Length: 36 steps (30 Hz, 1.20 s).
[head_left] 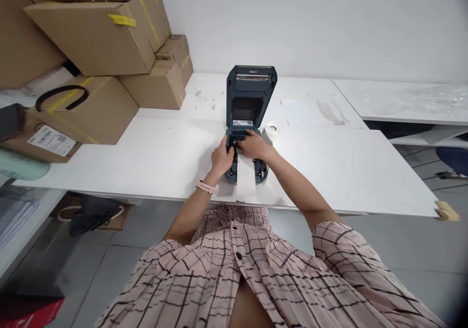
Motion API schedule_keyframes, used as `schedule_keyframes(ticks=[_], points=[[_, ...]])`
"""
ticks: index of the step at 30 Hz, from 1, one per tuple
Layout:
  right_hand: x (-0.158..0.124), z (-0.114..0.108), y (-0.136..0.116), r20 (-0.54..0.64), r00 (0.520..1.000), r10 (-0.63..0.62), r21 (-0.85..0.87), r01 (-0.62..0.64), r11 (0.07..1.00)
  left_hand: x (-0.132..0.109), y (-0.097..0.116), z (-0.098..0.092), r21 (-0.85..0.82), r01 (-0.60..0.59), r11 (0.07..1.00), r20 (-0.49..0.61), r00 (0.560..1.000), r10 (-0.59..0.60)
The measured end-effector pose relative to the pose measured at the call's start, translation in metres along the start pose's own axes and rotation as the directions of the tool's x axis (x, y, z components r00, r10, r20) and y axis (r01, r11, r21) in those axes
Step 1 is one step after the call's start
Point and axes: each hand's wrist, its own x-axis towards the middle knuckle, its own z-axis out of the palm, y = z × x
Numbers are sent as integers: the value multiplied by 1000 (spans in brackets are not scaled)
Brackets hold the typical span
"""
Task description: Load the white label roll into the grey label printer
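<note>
A dark blue label printer (249, 94) stands on the white table (340, 167) with its lid swung up and open. A white strip of label paper (245, 176) runs out of its front toward the table edge. My left hand (221, 156) is curled at the left side of the printer's open bay, fingers pressed inside. My right hand (253, 144) lies over the bay with its fingers bent down onto the paper roll area. What the fingers grip inside is hidden. A white roll (269, 130) sits just right of the printer.
Stacked cardboard boxes (106, 30) crowd the table's left end, one with a black handle (62, 94). A second white table (402, 99) stands at the back right. A wooden corner piece (446, 212) sticks out at the near right table corner. Grey floor lies below.
</note>
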Motion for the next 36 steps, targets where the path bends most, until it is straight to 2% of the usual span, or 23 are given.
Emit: schedule_keyframes(ticks=[4, 6, 8, 10, 11, 13, 15, 17, 19, 21, 23, 26, 30, 34, 36], points=[[0, -10, 3, 90, 995, -43, 104, 33, 994, -1, -2, 0, 27, -63, 998, -51, 997, 64], [-6, -16, 11, 95, 984, -151, 256, 122, 959, -2, -1, 0, 40, -66, 997, -47, 997, 68], [-20, -19, 26, 15, 953, -301, 513, 251, 821, -4, 2, -2, 69, -58, 996, -45, 997, 61], [-43, -14, 44, -148, 912, -382, 732, 360, 578, -6, 5, -4, 95, -54, 994, -43, 997, 58], [-59, -8, 54, -230, 898, -375, 791, 397, 466, -7, 5, -5, 101, -57, 993, -42, 997, 61], [-95, 10, 71, -367, 886, -285, 843, 446, 300, -8, 6, -7, 102, -64, 993, -33, 997, 67], [-132, 34, 86, -440, 891, -109, 863, 453, 223, -9, 6, -8, 100, -66, 993, -28, 997, 69], [-161, 59, 97, -445, 890, 99, 883, 418, 212, -9, 6, -7, 101, -67, 993, -40, 997, 71], [-176, 81, 105, -408, 865, 291, 911, 366, 189, -10, 7, -7, 104, -65, 993, -55, 996, 71], [-175, 99, 112, -361, 823, 438, 932, 335, 139, -10, 9, -7, 120, -55, 991, -57, 996, 63], [-162, 114, 118, -323, 792, 518, 941, 326, 87, -10, 9, -7, 143, -42, 989, -59, 997, 51], [-139, 132, 125, -272, 788, 552, 955, 291, 56, -9, 8, -7, 157, -38, 987, -78, 996, 51], [-131, 146, 130, -249, 816, 522, 968, 233, 98, -8, 6, -6, 138, -40, 990, -104, 993, 55], [-146, 142, 135, -255, 843, 474, 967, 221, 127, -9, 7, -6, 141, -36, 989, -100, 994, 51], [-149, 130, 140, -280, 813, 511, 959, 259, 113, -9, 7, -7, 138, -41, 990, -93, 994, 54]])
